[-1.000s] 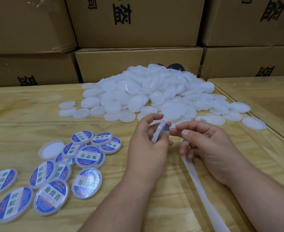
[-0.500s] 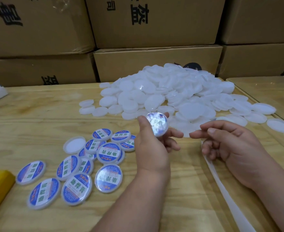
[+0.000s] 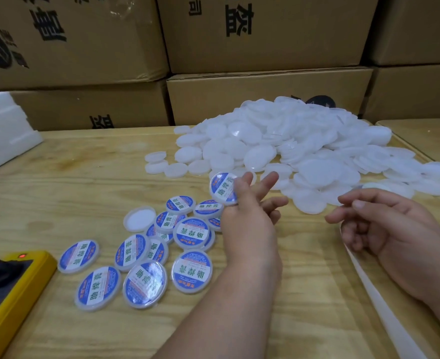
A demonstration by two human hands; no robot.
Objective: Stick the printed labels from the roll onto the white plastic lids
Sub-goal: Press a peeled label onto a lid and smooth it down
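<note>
Now the left hand [image 3: 247,224] holds a freshly labelled round white plastic lid with a blue, white and green printed sticker [image 3: 222,187] at its fingertips, thumb side hidden behind the disc, the other fingers spread wide. It hovers just beyond the cluster of finished blue-labelled lids [image 3: 146,252], which lies on the pale wooden tabletop [image 3: 84,177] on the near-left side of the big heap of bare white lids [image 3: 291,149].

The right hand [image 3: 390,229] hangs loosely curled on the near-right side of that heap, gripping nothing I can make out; the glossy white backing strip of the label roll [image 3: 384,307] runs from beneath it toward the near edge.

Judging by this, the step in hand is setting the finished lid down. Doing it well means dropping it label-up onto the finished cluster, well clear of the heap so done and undone lids never mix, while the right hand picks up the strip end ready to peel the next label.
</note>
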